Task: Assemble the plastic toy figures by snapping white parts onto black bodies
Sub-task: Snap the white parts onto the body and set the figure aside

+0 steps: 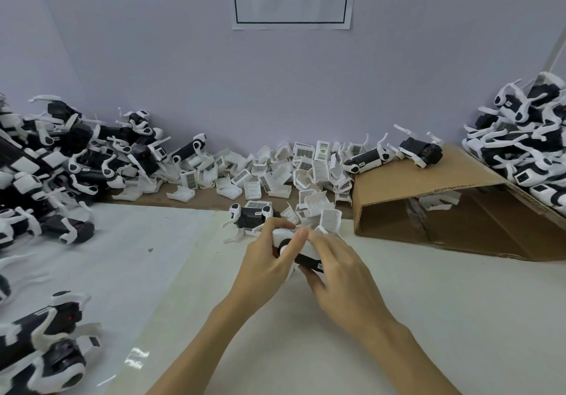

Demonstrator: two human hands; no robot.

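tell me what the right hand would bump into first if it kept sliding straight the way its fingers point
The right hand points up and left across the held toy figure, so it would probably first meet the left hand's fingertips there. Past those stands another toy figure, though depth is unclear.

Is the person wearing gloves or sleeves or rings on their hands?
No. The left hand and the right hand are both bare, with no gloves. Both forearms are bare too, all the way down to the bottom edge of the picture, so no sleeves show. No rings, watch or bracelet can be seen. The fingernails look short and plain.
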